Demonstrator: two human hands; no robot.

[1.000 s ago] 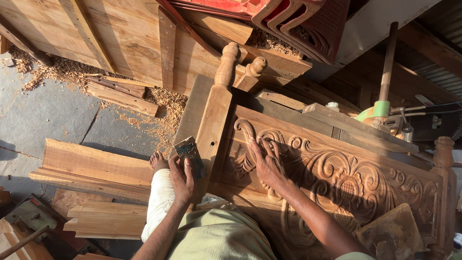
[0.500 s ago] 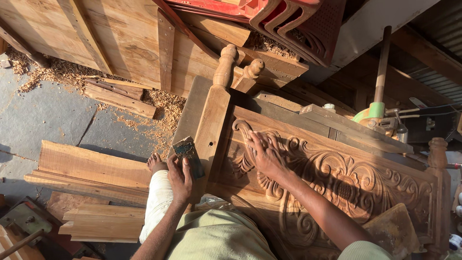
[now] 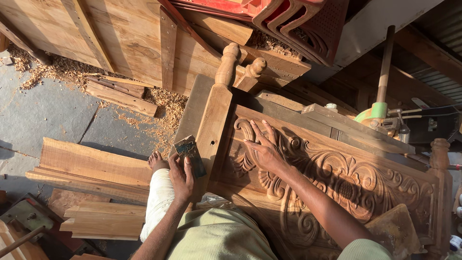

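A carved wooden panel (image 3: 346, 183) with scroll and floral relief lies before me, with a turned post (image 3: 214, 120) along its left side. My left hand (image 3: 180, 175) grips a dark sanding block (image 3: 190, 153) pressed against the post's flat face. My right hand (image 3: 262, 147) rests flat with fingers spread on the carved scrollwork near the panel's left end. My knee in pale trousers and a bare foot (image 3: 158, 161) sit beside the post.
Planks (image 3: 91, 168) are stacked on the grey floor at left, with wood shavings (image 3: 159, 110) scattered about. Large timber boards (image 3: 110, 33) lean at the top. Red plastic chairs (image 3: 293, 21) are stacked at top centre. A power tool (image 3: 385, 118) sits at right.
My left hand has slid the sanding block slightly up the post. My right hand stays flat on the carving, shifted a little toward the panel's left end.
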